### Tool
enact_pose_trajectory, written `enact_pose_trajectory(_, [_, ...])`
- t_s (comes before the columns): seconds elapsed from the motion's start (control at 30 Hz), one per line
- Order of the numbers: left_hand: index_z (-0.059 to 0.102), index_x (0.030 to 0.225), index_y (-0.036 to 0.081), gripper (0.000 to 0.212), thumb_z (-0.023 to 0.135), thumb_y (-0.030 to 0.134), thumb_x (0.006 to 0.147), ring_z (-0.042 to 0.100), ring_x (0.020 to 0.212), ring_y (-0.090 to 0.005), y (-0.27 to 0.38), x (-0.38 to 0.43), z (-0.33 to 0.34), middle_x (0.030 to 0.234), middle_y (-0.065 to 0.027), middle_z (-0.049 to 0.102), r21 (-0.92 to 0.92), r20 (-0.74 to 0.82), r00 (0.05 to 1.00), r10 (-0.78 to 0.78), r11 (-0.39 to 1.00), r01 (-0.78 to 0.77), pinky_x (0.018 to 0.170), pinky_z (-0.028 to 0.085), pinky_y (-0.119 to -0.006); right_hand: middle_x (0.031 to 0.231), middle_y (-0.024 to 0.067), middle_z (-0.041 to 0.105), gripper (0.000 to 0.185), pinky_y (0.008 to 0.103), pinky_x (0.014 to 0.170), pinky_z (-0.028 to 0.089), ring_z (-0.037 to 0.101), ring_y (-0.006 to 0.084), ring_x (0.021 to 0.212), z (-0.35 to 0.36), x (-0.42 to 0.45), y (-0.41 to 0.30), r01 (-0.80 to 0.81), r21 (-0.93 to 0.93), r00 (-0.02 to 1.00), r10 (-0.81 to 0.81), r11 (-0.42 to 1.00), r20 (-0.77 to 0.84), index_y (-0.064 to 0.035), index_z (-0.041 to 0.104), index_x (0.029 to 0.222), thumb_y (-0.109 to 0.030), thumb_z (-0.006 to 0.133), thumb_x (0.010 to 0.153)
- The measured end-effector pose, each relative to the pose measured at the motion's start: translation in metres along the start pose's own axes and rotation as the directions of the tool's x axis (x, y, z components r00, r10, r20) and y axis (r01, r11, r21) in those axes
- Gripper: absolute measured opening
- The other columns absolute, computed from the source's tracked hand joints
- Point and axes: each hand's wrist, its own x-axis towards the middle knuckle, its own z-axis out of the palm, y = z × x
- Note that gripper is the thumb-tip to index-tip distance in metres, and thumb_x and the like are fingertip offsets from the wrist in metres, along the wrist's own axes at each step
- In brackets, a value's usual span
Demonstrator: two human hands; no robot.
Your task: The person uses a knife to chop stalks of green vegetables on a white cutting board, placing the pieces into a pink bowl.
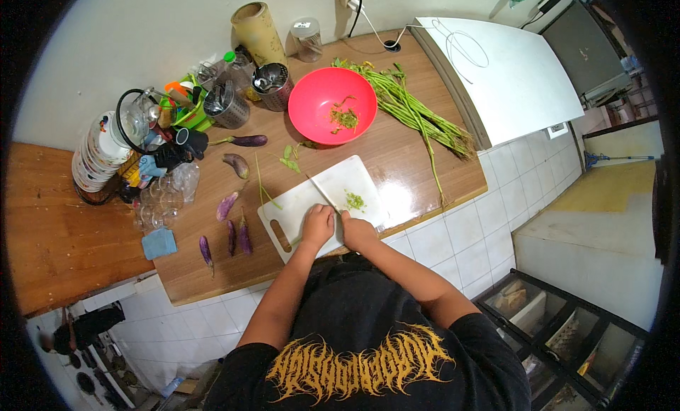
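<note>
A white plastic cutting board (pixel 348 172) lies at the table's front edge. My right hand (pixel 358 231) grips a kitchen knife (pixel 322 191), its blade pointing away from me across the board. Close beside it, my left hand (pixel 319 225) rests on the board with curled fingers; whatever may be under them is hidden. Chopped green stem pieces (pixel 355 200) form a small pile right of the blade. Past the board stands a pink plastic bowl (pixel 308 100) with cut greens (pixel 345 118) inside. Loose leaves (pixel 289 158) and a thin stem (pixel 260 180) lie left of it.
Several purple eggplants (pixel 236 165) are spread over the left of the wooden table (pixel 202 283). Long-stemmed greens with roots (pixel 419 110) lie at the right, beside a white-topped appliance (pixel 510 81). Utensil holders (pixel 227 107), stacked dishes (pixel 101 150) and a blue cloth (pixel 159 243) stand or lie left.
</note>
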Motion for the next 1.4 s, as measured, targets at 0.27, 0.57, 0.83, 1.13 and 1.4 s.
enact_pose_trajectory(0.27, [0.064,0.088,0.005,0.004,0.065,0.006,0.084,0.061,0.09,-0.0396,-0.003,-0.001,0.001,0.089,-0.0168,0.062,0.008,0.013,1.0,-0.016,1.0,0.016,0.082,0.05,-0.05,0.101,0.0251,0.072,0.028,0.0509,0.083,0.056,0.072,0.0405,0.097,-0.008,-0.014,-0.005,-0.028,-0.027,0.998,0.03,0.999,0.057,-0.001,0.048,0.12,-0.01,0.051,0.094])
enact_pose_trajectory(0.57, [0.064,0.087,0.005,0.005,0.067,0.003,0.082,0.061,0.086,-0.0397,-0.004,0.0,0.001,0.087,-0.0165,0.062,-0.012,-0.004,1.0,0.01,1.0,-0.01,0.077,0.05,-0.049,0.098,0.0254,0.072,0.026,0.0519,0.081,0.056,0.072,0.0427,0.094,0.005,-0.008,0.002,-0.003,0.001,1.0,0.003,1.0,0.004,-0.0008,0.048,0.119,-0.01,0.05,0.094])
enact_pose_trajectory(0.83, [0.064,0.086,0.005,0.005,0.067,0.003,0.082,0.061,0.085,-0.0395,-0.004,-0.001,0.001,0.085,-0.0164,0.061,-0.039,-0.011,1.0,0.004,0.999,-0.005,0.076,0.05,-0.049,0.099,0.029,0.071,0.03,0.0531,0.081,0.056,0.071,0.0445,0.093,0.001,0.001,-0.002,-0.004,0.022,1.0,0.003,1.0,0.023,0.0007,0.046,0.121,-0.009,0.052,0.093])
enact_pose_trajectory(1.13, [0.063,0.087,0.005,0.004,0.065,0.004,0.083,0.061,0.09,-0.0393,-0.001,0.0,-0.001,0.088,-0.0166,0.062,-0.02,0.035,0.999,-0.031,0.999,0.032,0.081,0.05,-0.049,0.099,0.0293,0.071,0.03,0.0526,0.082,0.056,0.072,0.0444,0.094,-0.002,-0.013,-0.007,-0.042,0.027,0.998,0.04,0.999,0.057,0.0004,0.046,0.119,-0.01,0.053,0.092])
enact_pose_trajectory(1.4, [0.063,0.086,0.005,0.003,0.065,0.005,0.083,0.061,0.09,-0.0392,-0.004,0.0,0.0,0.088,-0.0161,0.062,-0.024,0.042,0.998,-0.037,0.999,0.038,0.082,0.05,-0.049,0.099,0.0279,0.071,0.026,0.0533,0.08,0.056,0.072,0.0446,0.091,0.007,0.003,-0.002,0.028,0.017,1.0,-0.028,0.999,-0.006,0.0014,0.046,0.117,-0.009,0.051,0.093])
